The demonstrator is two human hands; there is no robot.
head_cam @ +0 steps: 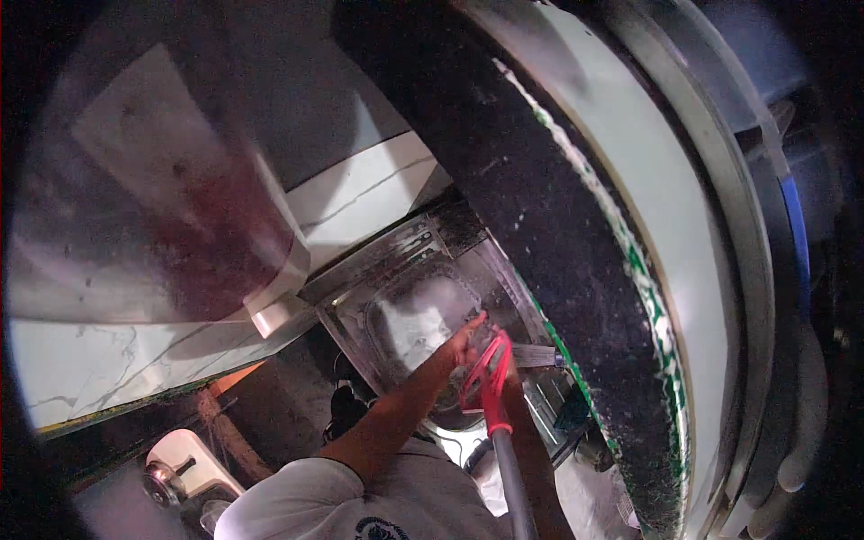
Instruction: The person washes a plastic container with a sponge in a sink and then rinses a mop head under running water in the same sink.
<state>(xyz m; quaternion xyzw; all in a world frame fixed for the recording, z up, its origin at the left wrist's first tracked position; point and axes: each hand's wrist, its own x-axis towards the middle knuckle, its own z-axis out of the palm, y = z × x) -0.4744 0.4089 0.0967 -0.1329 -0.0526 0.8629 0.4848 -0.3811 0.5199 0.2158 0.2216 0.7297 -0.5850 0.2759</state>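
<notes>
Both hands meet over the right side of a wet metal basin (405, 324). My left hand (464, 343) is beside my right hand (494, 337), and a small greyish thing or water lies between their fingers; which cannot be made out. A red plastic tool head (495, 398) on a grey pole (514, 479) crosses in front of my right hand and forearm and hides part of them. Whether either hand grips the tool is unclear. Just right of the hands, a clear ribbed object (536, 356) with a blue end lies at the basin's edge.
Marble-patterned counter surfaces (364, 185) lie beyond and left of the basin. A large transparent container with reddish contents (223, 250) stands left. A wide dark panel with a chipped green-and-white edge (567, 223) curves along the right. A pale device with a round metal part (196, 466) is at lower left.
</notes>
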